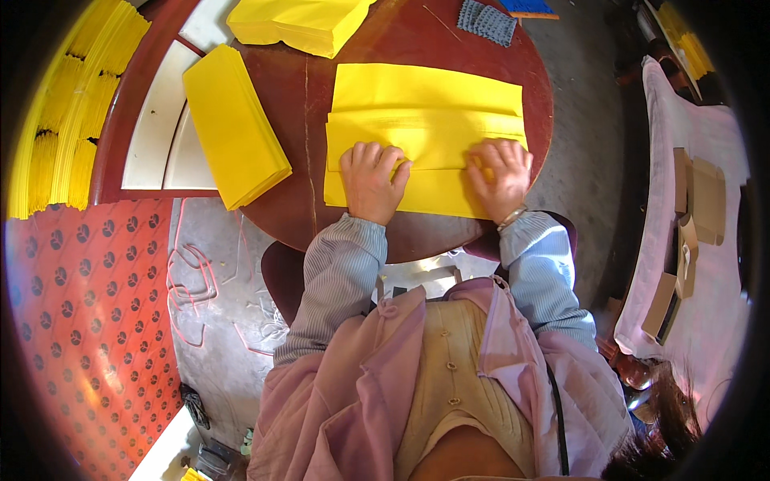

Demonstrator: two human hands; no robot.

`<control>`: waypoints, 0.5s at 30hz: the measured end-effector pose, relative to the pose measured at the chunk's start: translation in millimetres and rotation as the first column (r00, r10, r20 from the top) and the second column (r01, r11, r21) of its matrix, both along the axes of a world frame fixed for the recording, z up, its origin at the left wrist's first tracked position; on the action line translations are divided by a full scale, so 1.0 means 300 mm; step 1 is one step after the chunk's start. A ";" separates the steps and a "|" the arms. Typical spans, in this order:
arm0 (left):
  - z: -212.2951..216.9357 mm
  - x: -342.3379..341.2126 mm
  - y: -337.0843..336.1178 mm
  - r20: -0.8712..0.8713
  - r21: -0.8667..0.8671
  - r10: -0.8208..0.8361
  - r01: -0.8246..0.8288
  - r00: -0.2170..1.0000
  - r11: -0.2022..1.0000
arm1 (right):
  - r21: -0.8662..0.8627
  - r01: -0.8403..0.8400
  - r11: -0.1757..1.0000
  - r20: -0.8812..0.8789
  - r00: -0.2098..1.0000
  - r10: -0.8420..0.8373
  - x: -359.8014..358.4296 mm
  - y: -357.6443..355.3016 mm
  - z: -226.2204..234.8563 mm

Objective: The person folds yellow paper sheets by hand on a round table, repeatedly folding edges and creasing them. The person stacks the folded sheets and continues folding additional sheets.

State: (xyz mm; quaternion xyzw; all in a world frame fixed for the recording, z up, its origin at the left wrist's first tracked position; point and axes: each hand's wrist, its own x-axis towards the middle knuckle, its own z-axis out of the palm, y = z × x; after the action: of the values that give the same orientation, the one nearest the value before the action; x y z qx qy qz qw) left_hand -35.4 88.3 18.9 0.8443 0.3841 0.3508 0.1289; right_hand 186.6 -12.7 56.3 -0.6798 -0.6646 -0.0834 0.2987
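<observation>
A large yellow paper sheet (425, 104) lies folded on the round dark red table (305, 120), its flaps overlapping across the middle. My left hand (370, 180) presses flat on the near left part of the fold, fingers spread. My right hand (501, 176) presses on the near right part, fingers curled down on the paper edge. A bracelet sits on my right wrist. Both hands rest on top of the sheet without lifting it.
A stack of folded yellow paper (234, 124) lies at the table's left, another stack (301, 24) at the far edge. A grey knitted piece (487, 22) is at the back. Yellow bundles (72, 104) stand far left; a red patterned mat (80, 321) covers the floor.
</observation>
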 end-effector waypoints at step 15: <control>0.014 -0.117 0.015 -0.001 0.051 0.008 -0.008 1.000 0.999 | -0.002 0.028 1.000 -0.171 0.985 -0.028 -0.018 -0.013 -0.049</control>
State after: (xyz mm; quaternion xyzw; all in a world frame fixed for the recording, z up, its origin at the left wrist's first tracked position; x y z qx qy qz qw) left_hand -70.5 92.8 23.2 0.8459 0.3786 0.3605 0.1054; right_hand 181.3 -16.6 41.7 -0.6937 -0.6270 -0.0290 0.3534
